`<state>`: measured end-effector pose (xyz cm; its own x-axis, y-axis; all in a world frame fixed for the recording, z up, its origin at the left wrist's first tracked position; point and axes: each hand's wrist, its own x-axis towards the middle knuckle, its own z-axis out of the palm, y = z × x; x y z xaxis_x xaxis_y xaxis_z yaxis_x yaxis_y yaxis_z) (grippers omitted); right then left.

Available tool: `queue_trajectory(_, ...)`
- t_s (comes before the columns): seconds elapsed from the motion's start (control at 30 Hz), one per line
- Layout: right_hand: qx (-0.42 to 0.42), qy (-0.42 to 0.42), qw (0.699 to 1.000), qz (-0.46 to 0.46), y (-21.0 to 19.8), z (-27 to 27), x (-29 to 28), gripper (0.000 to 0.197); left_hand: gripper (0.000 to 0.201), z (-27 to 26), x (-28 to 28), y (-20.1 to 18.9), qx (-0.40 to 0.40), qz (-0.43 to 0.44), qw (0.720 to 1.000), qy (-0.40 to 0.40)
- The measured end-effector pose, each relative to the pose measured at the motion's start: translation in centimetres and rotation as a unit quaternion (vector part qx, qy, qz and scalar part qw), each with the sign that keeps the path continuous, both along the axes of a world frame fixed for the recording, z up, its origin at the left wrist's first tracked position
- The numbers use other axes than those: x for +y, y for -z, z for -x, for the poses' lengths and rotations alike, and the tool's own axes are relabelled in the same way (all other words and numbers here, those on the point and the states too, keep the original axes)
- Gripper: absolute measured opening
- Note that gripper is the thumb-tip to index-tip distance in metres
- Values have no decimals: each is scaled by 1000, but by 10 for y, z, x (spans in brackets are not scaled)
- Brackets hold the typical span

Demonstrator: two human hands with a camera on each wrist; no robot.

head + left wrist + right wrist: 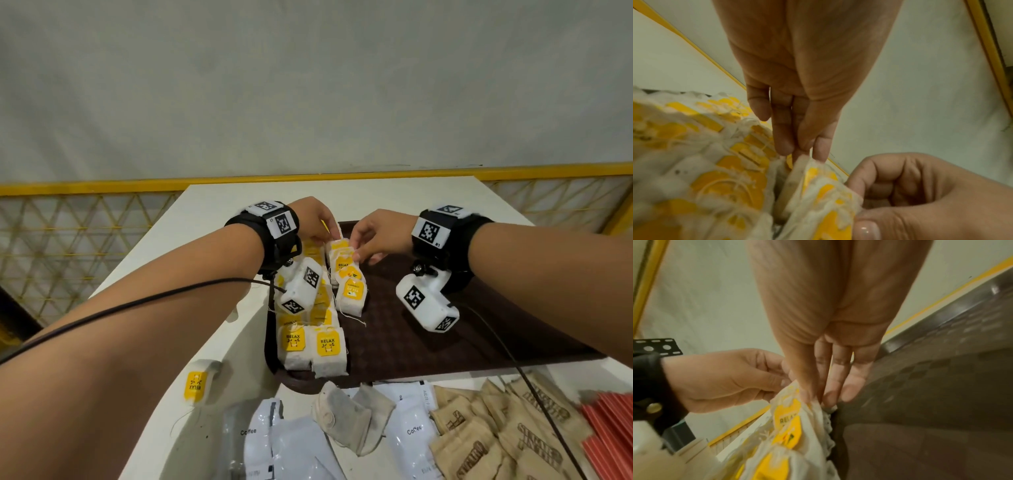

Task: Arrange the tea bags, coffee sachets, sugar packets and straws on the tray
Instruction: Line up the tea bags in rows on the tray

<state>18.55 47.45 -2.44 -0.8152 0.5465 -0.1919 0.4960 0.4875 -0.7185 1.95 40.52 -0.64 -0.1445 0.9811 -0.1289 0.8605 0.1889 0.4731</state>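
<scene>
A dark brown tray [462, 329] lies on the white table [219, 212]. Rows of white tea bags with yellow tags [310, 346] fill its left side. At the far end of the inner row one tea bag [337, 248] stands on edge. My left hand [333, 236] pinches its top edge [807, 164] from the left. My right hand [356, 254] pinches the same tea bag [797, 404] from the right, thumb in front. The right part of the tray [931, 402] is bare.
One loose tea bag [197, 385] lies on the table left of the tray. Near me lie white coffee sachets [274, 442], two greyish pouches [352, 418], brown sugar packets [496, 435] and red straws [609, 435]. A yellow mesh fence [85, 222] runs behind the table.
</scene>
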Motion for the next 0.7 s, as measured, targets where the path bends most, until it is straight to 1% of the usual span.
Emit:
queue_trajectory(0.1, 20, 11, 999, 31, 1, -3, 0, 10, 14, 0, -1, 0, 7, 13, 1000, 1)
queue_trajectory(0.23, 3, 11, 999, 52, 4, -6, 0, 21, 13, -1, 0, 3, 29, 22, 999, -5)
queue_trajectory(0.33, -3, 13, 998, 68, 5, -7, -2, 26, 18, -3, 0, 6, 56, 23, 998, 3)
queue_trajectory(0.43, -9, 21, 997, 74, 5, -6, -1, 21, 20, -4, 3, 5, 86, -3, 996, 2)
queue_trajectory(0.53, -29, 18, 995, 89, 3, -4, 0, 16, 21, -4, 7, 1, 102, 1, 995, 13)
queue_trajectory(0.6, -35, 18, 994, 98, 2, -3, -1, 16, 22, -4, 10, -1, 112, 9, 993, 22)
queue_trajectory(0.7, -17, 29, 994, 101, 2, -1, -3, 18, 20, -5, 13, 2, 120, 12, 992, 19)
